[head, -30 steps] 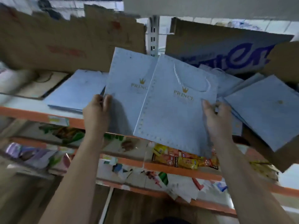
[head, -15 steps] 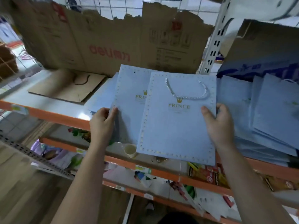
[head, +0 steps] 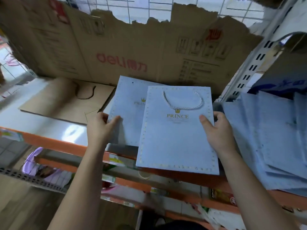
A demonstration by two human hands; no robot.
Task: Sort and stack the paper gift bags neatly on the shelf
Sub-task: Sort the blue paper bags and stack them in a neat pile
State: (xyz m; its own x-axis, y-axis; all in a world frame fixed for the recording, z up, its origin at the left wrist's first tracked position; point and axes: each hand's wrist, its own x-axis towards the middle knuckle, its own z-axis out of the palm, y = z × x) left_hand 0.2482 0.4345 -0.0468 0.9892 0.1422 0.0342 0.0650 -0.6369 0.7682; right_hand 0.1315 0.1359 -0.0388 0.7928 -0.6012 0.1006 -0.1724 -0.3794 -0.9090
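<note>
Blue bags (head: 176, 140) point lengthwise rearward; left grip (head: 99, 128) pinches one, right grip (head: 219, 131) another.

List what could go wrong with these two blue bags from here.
1. The top bag overhangs the shelf edge; if the right hand lets go, it may slide off.
2. It lies askew over the lower bag that the left hand pinches, so the stack may end up crooked.
</note>
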